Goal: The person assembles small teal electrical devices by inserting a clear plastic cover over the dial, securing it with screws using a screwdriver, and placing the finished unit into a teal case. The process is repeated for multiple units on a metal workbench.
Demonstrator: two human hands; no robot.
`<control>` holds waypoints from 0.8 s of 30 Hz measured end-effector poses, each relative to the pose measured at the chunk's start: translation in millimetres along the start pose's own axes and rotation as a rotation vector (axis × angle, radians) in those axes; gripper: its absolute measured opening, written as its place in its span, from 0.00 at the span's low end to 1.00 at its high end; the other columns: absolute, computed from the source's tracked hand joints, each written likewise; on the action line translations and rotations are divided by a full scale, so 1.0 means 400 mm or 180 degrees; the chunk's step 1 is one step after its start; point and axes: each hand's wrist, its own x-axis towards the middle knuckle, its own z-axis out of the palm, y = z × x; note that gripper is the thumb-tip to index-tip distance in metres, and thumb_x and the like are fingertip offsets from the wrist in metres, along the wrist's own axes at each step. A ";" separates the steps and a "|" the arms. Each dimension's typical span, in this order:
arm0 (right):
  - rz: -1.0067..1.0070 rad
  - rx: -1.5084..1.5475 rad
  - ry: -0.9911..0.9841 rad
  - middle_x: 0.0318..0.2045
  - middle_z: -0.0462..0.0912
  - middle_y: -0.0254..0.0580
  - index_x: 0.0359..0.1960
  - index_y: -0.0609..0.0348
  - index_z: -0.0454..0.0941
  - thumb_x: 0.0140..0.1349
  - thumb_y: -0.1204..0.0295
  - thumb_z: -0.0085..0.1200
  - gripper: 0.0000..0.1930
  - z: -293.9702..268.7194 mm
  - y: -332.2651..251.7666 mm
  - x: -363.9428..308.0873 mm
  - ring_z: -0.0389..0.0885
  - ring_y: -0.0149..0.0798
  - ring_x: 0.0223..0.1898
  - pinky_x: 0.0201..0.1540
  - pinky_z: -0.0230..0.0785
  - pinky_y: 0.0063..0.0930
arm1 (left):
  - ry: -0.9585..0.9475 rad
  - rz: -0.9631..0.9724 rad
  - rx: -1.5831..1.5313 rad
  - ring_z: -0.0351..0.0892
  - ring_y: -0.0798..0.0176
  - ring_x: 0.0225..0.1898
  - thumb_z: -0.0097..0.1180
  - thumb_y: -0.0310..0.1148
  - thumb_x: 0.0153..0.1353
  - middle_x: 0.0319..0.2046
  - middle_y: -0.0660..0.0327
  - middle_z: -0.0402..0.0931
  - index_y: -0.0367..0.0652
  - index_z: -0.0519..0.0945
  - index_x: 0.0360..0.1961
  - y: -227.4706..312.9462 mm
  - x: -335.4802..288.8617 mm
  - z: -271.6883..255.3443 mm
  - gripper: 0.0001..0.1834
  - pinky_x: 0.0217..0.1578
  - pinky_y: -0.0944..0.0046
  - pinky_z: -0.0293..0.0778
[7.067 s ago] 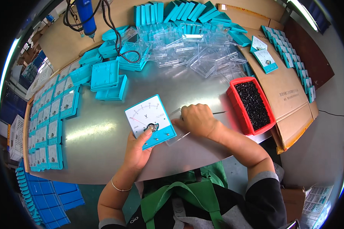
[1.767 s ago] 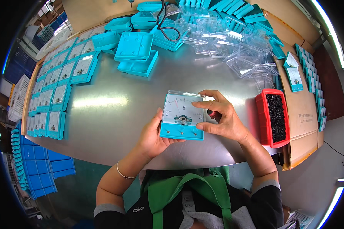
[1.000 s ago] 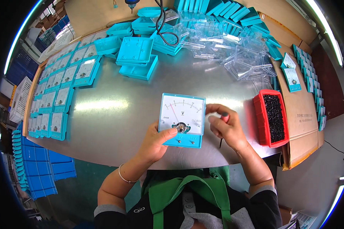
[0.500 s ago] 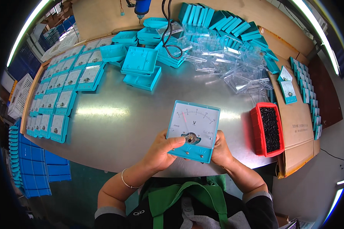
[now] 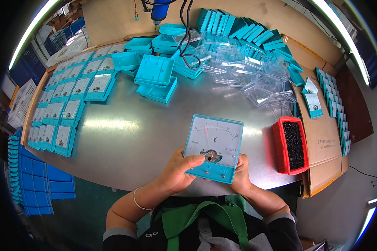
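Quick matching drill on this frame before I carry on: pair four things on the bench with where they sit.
Things:
1. teal panel meter
2. red tray of black screws
3. clear plastic covers
4. rows of finished meters

Places:
A. heaped at the far right of the table
B. held in both hands
C. along the table's left side
D. right of the hands, at the table edge

Pairs: 1-B, 2-D, 3-A, 4-C

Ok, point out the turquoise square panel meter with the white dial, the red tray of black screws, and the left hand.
turquoise square panel meter (image 5: 214, 144), head view, white dial face.
red tray of black screws (image 5: 278, 142), head view, left rim.
left hand (image 5: 178, 169), head view, back of hand.
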 end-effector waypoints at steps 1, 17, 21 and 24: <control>-0.0012 0.0022 0.0023 0.33 0.85 0.37 0.36 0.63 0.82 0.51 0.83 0.62 0.09 0.001 0.001 -0.004 0.80 0.25 0.35 0.38 0.74 0.22 | -0.0032 -0.0017 -0.0013 0.80 0.60 0.39 0.55 0.33 0.61 0.43 0.52 0.76 0.31 0.68 0.52 0.000 0.000 0.002 0.22 0.34 0.59 0.79; -0.0225 -0.0142 -0.0212 0.34 0.84 0.47 0.38 0.68 0.78 0.52 0.85 0.60 0.11 -0.015 0.005 -0.008 0.84 0.37 0.32 0.34 0.80 0.31 | -0.0038 -0.0072 -0.0018 0.80 0.59 0.39 0.55 0.34 0.61 0.44 0.51 0.76 0.32 0.67 0.53 -0.006 -0.004 0.004 0.23 0.34 0.59 0.80; -0.0123 0.0044 -0.0234 0.34 0.84 0.47 0.38 0.68 0.79 0.52 0.85 0.61 0.11 -0.011 0.006 -0.004 0.84 0.38 0.32 0.34 0.80 0.31 | -0.0051 -0.0079 -0.0021 0.80 0.59 0.39 0.55 0.34 0.61 0.44 0.51 0.76 0.32 0.67 0.53 -0.002 -0.005 -0.001 0.23 0.34 0.59 0.80; -0.0103 0.0160 -0.0288 0.33 0.84 0.47 0.37 0.68 0.79 0.52 0.84 0.61 0.10 -0.002 -0.013 0.002 0.84 0.38 0.32 0.34 0.80 0.31 | -0.0025 -0.0075 -0.0028 0.80 0.59 0.39 0.55 0.35 0.61 0.44 0.51 0.76 0.32 0.67 0.53 0.000 -0.006 -0.002 0.23 0.34 0.58 0.80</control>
